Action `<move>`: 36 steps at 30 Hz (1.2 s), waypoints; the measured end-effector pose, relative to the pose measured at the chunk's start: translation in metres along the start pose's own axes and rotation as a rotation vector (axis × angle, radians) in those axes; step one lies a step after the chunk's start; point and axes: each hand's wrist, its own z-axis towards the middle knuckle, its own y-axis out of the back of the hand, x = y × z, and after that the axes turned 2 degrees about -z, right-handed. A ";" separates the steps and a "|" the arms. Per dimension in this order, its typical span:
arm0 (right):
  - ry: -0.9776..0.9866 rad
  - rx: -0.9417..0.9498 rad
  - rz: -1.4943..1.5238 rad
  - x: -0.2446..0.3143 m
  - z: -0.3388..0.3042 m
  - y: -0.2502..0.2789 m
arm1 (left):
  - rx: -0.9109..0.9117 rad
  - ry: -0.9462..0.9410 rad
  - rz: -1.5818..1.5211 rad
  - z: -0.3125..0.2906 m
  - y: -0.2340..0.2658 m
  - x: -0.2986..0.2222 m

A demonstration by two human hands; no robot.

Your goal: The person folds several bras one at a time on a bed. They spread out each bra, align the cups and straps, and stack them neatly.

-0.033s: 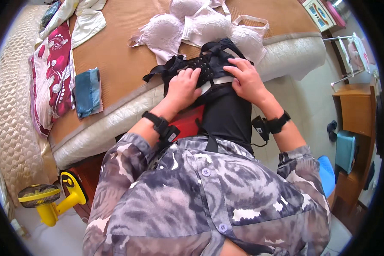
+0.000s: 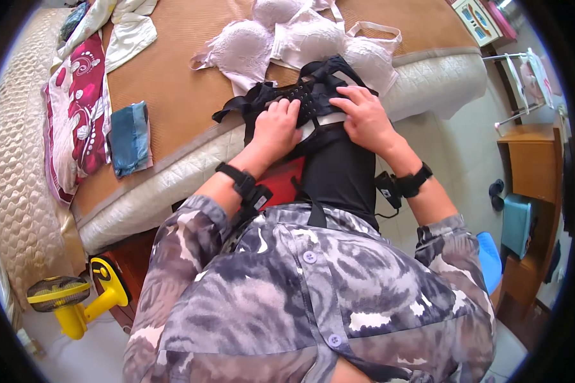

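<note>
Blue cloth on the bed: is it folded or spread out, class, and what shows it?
Folded: the blue cloth lies as a compact rectangle, paler layers showing along its right edge.

Two hands (image 2: 276, 131) and one black bra (image 2: 306, 99) appear near 12 o'clock, one yellow fan (image 2: 75, 319) at eight, one teal bin (image 2: 517, 226) at three.

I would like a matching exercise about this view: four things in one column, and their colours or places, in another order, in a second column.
Things:
1. lace bras
2. black bra
3. electric fan
4. folded garment

Colours or places:
A. yellow, at lower left
B. mostly blue
C. beneath the left hand and right hand
D. pale pink

Pairs: 1-D, 2-C, 3-A, 4-B
</note>
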 end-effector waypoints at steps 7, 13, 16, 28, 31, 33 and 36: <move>-0.078 -0.117 -0.057 -0.010 0.016 -0.024 | 0.073 0.102 0.097 0.016 -0.026 -0.001; -0.073 -0.141 0.011 -0.012 0.015 -0.024 | 0.043 0.144 0.109 0.024 -0.025 -0.001; -0.090 -0.124 0.070 -0.015 0.013 -0.021 | 0.046 0.171 0.085 0.023 -0.028 0.007; 0.152 0.002 0.242 -0.019 -0.006 0.007 | -0.431 0.184 -0.459 0.024 0.051 0.012; 0.156 0.016 0.221 -0.019 -0.009 0.009 | -0.303 -0.084 -0.263 0.021 0.045 -0.015; 0.106 0.014 0.243 -0.020 -0.010 0.011 | 0.002 -0.141 -0.184 0.009 0.027 -0.028; 0.034 0.028 0.334 -0.026 -0.016 0.018 | 0.148 -0.089 -0.311 -0.001 0.016 -0.024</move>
